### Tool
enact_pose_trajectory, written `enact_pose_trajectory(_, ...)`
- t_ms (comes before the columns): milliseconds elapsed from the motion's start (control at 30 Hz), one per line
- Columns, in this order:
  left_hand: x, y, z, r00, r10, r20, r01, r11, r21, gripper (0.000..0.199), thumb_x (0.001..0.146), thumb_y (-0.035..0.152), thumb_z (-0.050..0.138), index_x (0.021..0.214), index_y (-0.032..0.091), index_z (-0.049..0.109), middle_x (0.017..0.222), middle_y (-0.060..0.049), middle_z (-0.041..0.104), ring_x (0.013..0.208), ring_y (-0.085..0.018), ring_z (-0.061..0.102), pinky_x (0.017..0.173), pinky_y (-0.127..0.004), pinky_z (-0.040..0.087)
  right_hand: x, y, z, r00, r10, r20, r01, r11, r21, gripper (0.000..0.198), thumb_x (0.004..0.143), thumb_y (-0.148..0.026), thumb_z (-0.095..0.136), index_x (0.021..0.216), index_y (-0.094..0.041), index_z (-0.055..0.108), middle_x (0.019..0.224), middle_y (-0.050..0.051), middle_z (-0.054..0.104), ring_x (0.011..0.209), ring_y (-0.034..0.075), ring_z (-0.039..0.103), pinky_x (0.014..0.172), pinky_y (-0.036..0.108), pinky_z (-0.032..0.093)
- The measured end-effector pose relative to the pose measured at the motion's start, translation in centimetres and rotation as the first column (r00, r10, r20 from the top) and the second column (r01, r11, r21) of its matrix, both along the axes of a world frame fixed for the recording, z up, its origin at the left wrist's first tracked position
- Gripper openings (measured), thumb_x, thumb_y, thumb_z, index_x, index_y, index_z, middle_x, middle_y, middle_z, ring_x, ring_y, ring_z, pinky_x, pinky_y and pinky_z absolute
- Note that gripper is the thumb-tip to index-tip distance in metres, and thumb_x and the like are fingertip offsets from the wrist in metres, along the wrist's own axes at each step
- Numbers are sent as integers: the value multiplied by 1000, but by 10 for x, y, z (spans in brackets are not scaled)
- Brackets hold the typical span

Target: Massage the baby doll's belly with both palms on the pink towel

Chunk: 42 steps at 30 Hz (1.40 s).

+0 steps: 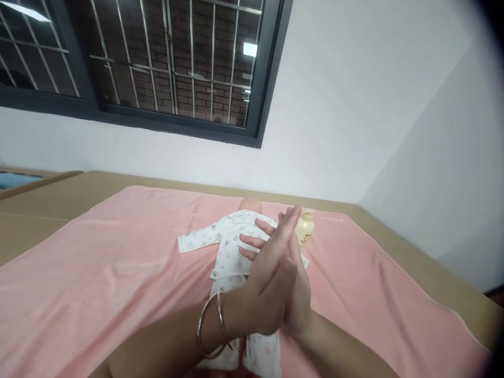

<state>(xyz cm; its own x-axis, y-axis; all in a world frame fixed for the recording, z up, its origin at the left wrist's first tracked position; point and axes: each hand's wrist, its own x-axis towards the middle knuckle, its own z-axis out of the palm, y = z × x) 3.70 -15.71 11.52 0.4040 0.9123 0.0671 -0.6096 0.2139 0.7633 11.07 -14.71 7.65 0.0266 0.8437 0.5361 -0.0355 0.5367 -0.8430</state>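
Note:
My left hand (270, 286), with two thin bangles (212, 323) at its wrist, presses palm to palm against my right hand (301, 296). The left fingers stretch up and away from me. Several right fingers stick out, spread, past the back of the left hand. No object shows between the palms. Below and beyond the hands lies what looks like a baby doll (251, 204), dressed in a white printed top (232, 244) and matching trousers (264, 354). Just past my fingertips stands a cream-coloured bottle (305, 228), partly hidden by the hands.
A pink blanket (137, 252) with some wrinkles covers most of the tan table surface (43, 220). At the back rises a white wall (326, 105) with a dark-framed, barred window (173, 63). Something blue (18, 180) shows beyond the left edge.

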Motion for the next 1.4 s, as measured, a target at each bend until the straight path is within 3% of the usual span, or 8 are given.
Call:
enact_pose_trajectory(200,-3,44,-3,962,272,-5,-255,907,334,35,90,30,55,125,26,63,148,1,48,149,-25,18,122,-37,23,0,2,-8,997,14,-69,-13,1000,20,46,100,-39,39,146,-31,39,150,6,42,137,26,42,107,51,45)
enact_pose_trajectory(467,6,73,-12,987,35,154,-43,998,45,29,96,30,46,95,11,67,114,-15,68,123,-28,56,108,-41,43,19,38,-1,979,-75,-189,97,989,108,33,95,-34,46,121,-20,61,123,13,63,114,26,60,94,49,51)
enact_pose_trajectory(633,10,80,-17,973,181,142,-171,982,-79,21,93,22,49,95,13,67,111,-14,69,115,-23,62,105,-37,46,27,77,-16,921,-290,-261,288,957,-48,32,87,-32,56,116,-22,62,131,8,58,127,23,49,109,46,38)
enact_pose_trajectory(933,6,119,-32,967,255,-13,-255,966,-42,19,88,24,50,90,10,63,84,-12,71,73,-19,71,70,-30,58,13,97,-28,731,84,-677,-338,906,-253,16,83,-35,63,91,-22,62,99,3,66,92,15,64,87,33,54)
enact_pose_trajectory(1033,-5,148,-46,963,228,-146,-225,974,33,18,85,26,53,90,12,62,76,-9,69,65,-19,69,65,-34,58,20,110,-38,825,73,-561,-298,898,-322,23,83,-37,61,100,-21,62,103,5,67,89,18,65,84,39,55)
enact_pose_trajectory(1167,-26,190,-78,778,503,-376,-425,863,274,20,87,30,52,84,14,63,82,-9,70,81,-20,69,84,-37,55,31,132,-63,981,-184,-56,165,954,-250,30,81,-34,58,109,-23,62,115,7,67,107,23,62,98,44,49)
enact_pose_trajectory(1267,-34,208,-106,641,648,-411,-362,728,582,32,95,36,42,97,16,66,109,-10,70,110,-22,63,103,-38,45,33,142,-81,879,-214,426,215,976,45,31,85,-28,53,113,-22,66,126,8,64,123,24,54,111,47,36)
enact_pose_trajectory(1400,-31,212,-129,571,653,-498,-264,720,642,44,99,41,31,111,15,64,120,-12,67,117,-22,60,106,-38,42,42,156,-95,690,-145,710,36,985,166,35,94,-32,44,121,-24,65,139,5,55,138,23,40,119,50,16)
